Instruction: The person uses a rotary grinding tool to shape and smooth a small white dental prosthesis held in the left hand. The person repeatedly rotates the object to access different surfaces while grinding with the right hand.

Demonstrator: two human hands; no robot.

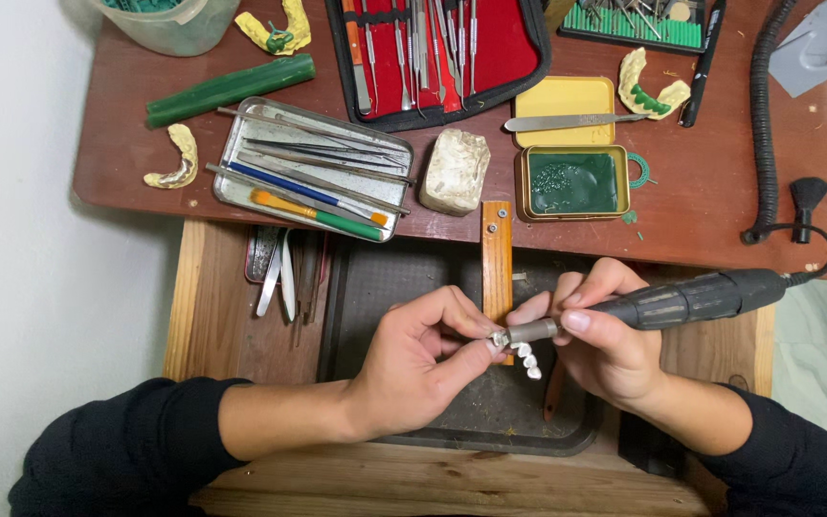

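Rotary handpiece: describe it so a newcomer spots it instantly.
Start at the brown worktable and drop to its front edge, above the open drawer. There the right hand holds the rotary handpiece, with the left hand at its metal tip. It is the only thick black tool trailing a cord; the others are thin metal instruments.

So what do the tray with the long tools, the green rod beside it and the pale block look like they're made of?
The tray looks like bare metal: silvery with a dull sheen. The green rod seems to be wax or plastic, smooth and faintly glossy; I cannot tell which. The pale block looks like plaster or stone, chalky, matt and rough-edged.
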